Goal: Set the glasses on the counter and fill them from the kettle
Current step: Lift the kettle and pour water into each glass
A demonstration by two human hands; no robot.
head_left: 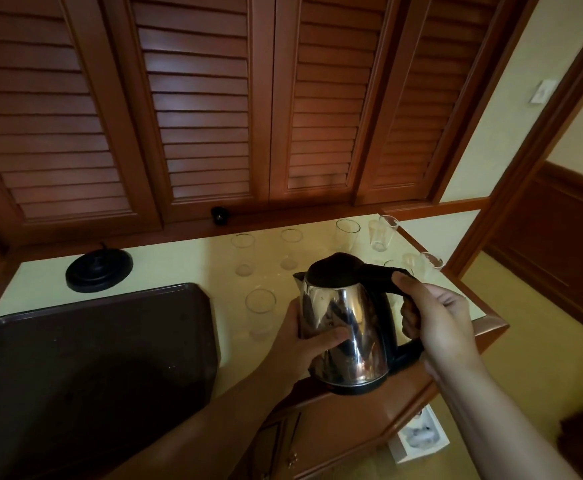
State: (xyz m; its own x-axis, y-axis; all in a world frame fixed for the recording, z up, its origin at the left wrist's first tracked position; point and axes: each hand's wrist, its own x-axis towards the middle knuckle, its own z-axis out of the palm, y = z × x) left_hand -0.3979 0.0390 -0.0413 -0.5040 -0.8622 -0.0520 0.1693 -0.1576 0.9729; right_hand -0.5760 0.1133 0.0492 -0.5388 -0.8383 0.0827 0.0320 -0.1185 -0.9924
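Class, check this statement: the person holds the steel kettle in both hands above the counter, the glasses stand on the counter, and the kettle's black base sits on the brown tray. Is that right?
Not quite. The head view shows the black base on the counter, behind the brown tray, not on it. The rest holds: right hand on the handle, left hand against the kettle, glasses on the counter.

My single head-worn wide-angle camera looks forward and steeply down from close above the counter [186, 271], facing the louvered doors [200, 116]; both forearms enter from the bottom edge.

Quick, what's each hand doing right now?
Left hand: closed around the kettle body, supporting it.
Right hand: closed on the kettle's handle.
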